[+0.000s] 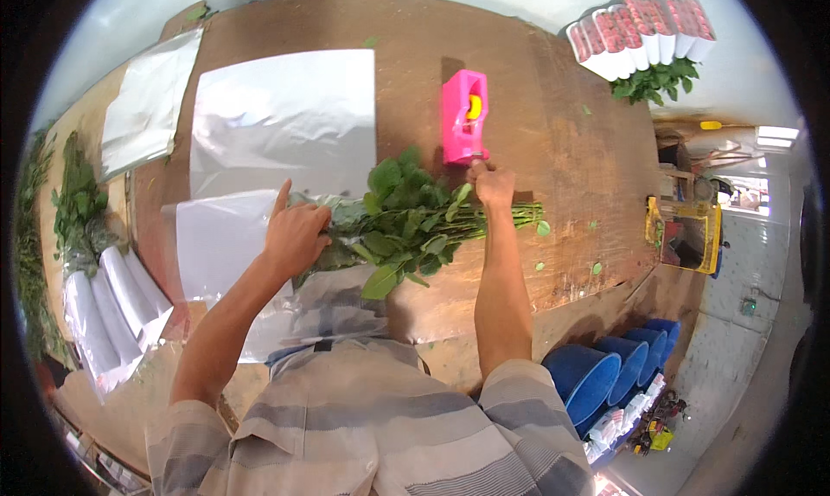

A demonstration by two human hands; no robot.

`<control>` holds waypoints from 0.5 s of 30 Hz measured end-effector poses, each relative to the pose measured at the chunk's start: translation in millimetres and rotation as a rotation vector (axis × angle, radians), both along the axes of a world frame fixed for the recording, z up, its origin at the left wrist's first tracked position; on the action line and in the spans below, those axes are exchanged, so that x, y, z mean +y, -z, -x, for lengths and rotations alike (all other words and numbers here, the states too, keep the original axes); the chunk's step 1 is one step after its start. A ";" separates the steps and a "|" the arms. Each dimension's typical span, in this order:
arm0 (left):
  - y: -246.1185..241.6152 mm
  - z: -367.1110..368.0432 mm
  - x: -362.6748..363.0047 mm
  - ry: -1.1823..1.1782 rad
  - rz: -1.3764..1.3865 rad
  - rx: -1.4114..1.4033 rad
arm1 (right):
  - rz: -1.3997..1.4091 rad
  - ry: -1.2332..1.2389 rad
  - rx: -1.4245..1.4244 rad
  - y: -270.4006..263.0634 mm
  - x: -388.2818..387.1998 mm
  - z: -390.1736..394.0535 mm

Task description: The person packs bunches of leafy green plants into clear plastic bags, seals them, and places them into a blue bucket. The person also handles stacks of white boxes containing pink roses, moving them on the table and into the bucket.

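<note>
A bunch of leafy green stems [415,227] lies across the wooden table before me, its cut ends [528,215] to the right. Clear wrap [343,214] covers its left part, and the flower heads are hidden. My left hand [295,233] holds the wrapped part from above, with the index finger stretched out. Beyond the stems stands a pink tape dispenser [463,120] with a yellow core [475,107]. My right hand [493,183] has its fingertips together at the dispenser's near end; any tape between them is too small to make out.
White wrapping sheets [285,126] lie on the table [557,172]. Wrapped bunches [113,314] with green stems are at left; bunches of pinkish-red flowers [639,26] sit far right. Blue buckets [580,376] stand on the right, near a yellow-framed crate [690,236].
</note>
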State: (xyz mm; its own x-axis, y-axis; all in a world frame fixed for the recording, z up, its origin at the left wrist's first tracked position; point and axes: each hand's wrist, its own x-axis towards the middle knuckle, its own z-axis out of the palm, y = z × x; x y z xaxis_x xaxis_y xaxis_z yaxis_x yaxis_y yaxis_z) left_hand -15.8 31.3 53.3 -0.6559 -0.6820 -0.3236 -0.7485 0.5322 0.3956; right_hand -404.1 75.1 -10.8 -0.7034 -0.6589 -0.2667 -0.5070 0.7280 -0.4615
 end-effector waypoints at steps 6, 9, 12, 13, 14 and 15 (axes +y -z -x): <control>4.3 -0.3 2.0 0.003 0.000 -0.007 | -0.004 -0.066 0.247 -75.7 14.0 -60.2; 7.1 -1.3 2.5 -0.004 0.042 0.062 | 0.366 -0.122 -0.274 -108.4 34.9 -130.1; 8.6 -1.1 3.7 -0.025 0.033 0.066 | 0.347 -0.029 -0.521 -91.1 30.8 -219.1; 8.9 -1.3 4.6 -0.027 0.021 0.047 | 0.295 -0.019 -0.611 -81.6 24.1 -234.5; 9.2 -1.4 5.2 -0.030 0.009 0.030 | 0.218 -0.073 -0.460 -71.1 17.9 -245.7; 9.7 -1.9 6.3 -0.037 0.025 0.039 | 0.150 -0.132 -0.324 -60.6 13.9 -254.3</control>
